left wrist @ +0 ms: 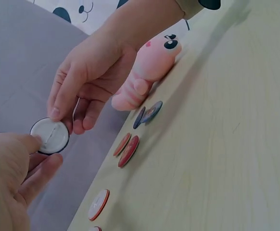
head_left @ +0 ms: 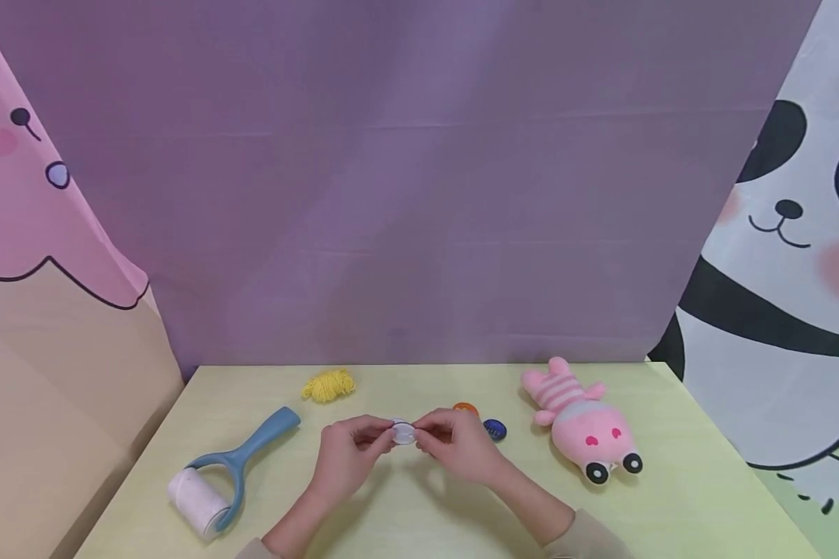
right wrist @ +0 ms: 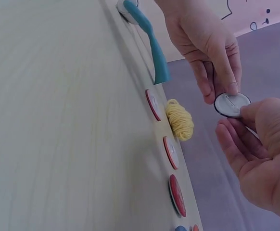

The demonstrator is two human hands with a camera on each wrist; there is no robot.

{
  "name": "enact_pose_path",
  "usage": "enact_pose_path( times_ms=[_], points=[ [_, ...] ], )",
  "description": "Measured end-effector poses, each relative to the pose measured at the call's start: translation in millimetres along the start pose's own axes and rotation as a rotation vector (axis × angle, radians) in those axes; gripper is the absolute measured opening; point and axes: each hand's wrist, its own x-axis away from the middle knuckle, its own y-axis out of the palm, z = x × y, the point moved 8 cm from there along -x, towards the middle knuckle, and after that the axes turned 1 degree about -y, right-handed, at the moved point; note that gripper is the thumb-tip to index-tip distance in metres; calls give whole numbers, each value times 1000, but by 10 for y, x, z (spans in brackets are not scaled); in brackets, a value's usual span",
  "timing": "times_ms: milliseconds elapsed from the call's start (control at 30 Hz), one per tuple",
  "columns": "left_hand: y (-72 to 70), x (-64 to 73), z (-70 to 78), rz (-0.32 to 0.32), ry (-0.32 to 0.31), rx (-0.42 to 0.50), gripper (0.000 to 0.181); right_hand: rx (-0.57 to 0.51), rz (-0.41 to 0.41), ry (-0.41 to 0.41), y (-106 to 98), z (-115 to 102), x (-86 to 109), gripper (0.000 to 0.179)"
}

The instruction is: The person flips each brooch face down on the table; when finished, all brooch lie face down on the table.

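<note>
A round pin badge [head_left: 403,432] is held up over the table between both hands. Its white back, with a thin pin across it, faces the cameras in the left wrist view and the right wrist view. My left hand [head_left: 345,460] pinches one edge of this badge [left wrist: 53,135] with thumb and fingers. On the opposite edge, my right hand [head_left: 464,446] pinches it the same way. Behind the right hand lie an orange badge [head_left: 465,407] and a dark blue badge [head_left: 494,429], the orange one partly hidden.
A pink striped plush toy [head_left: 579,419] lies at the right. At the left rests a lint roller [head_left: 234,466] with a blue handle, and a yellow yarn bundle [head_left: 328,385] sits near the back edge. Several badges, including a red badge [right wrist: 177,195], lie in a row.
</note>
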Motion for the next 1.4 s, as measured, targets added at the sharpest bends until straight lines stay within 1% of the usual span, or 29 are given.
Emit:
enact_pose_path(
  times_ms=[100, 233, 267, 367, 433, 500, 633, 733, 867, 1033, 1167, 1267, 1400],
  points=[
    [-10, -10, 30, 20, -9, 16, 13, -32, 8, -1, -16, -29, -23, 10],
    [-13, -14, 62, 19, -21, 18, 16, -69, 3, -8, -26, -67, -32, 10],
    [-13, -13, 72, 15, -22, 10, 17, -74, 1, -11, -29, -76, -32, 12],
    [-15, -9, 111, 8, 3, -25, 23, -71, -3, -23, -36, -101, -30, 17],
    [-14, -4, 127, 4, 9, -30, 27, -61, -4, -31, -38, -113, -29, 21],
    [-7, -2, 134, -7, 13, -19, 33, -55, -5, -38, -42, -120, -29, 22],
    [22, 5, 143, -43, -1, 17, 38, -62, -6, -47, -47, -132, -26, 23],
    [32, 6, 158, -58, 0, 20, 38, -57, -9, -56, -48, -144, -24, 24],
    [37, -4, 157, -62, 5, 7, 34, -43, -19, -58, -41, -145, -20, 31],
    [55, -9, 102, -90, -3, -28, 33, -35, -32, -17, -18, -111, -14, 36],
    [66, -8, 72, -121, 2, -67, 33, -2, -42, 11, 7, -91, -13, 36],
    [68, -5, 67, -136, 9, -98, 32, 36, -53, 6, 37, -87, -17, 36],
    [73, 8, 55, -155, 16, -124, 32, 83, -64, -28, 76, -98, -18, 36]
  ],
)
